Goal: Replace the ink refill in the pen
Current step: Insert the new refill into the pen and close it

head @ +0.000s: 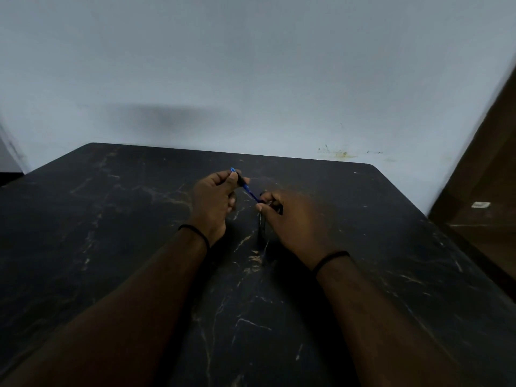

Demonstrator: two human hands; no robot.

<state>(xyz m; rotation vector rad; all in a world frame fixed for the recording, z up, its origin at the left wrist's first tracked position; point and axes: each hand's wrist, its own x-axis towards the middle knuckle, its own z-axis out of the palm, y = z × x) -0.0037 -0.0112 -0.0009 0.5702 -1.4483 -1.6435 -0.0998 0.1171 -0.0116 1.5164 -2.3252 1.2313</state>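
Above the black marble table (111, 247), my left hand (215, 202) pinches a dark pen part with a blue tip (237, 175). A thin blue ink refill (251, 193) runs down to the right from it, reaching my right hand (290, 219). My right hand grips the refill's lower end together with a dark pen piece (276, 208). Below that hand a dark pen barrel (262, 230) points toward me, whether held or lying on the table I cannot tell. The picture is dim and blurred.
A pale wall (251, 65) rises right behind the table's far edge. At the right stands brown wooden furniture (480, 196). The table's rounded far-right corner (374, 167) is close to my hands.
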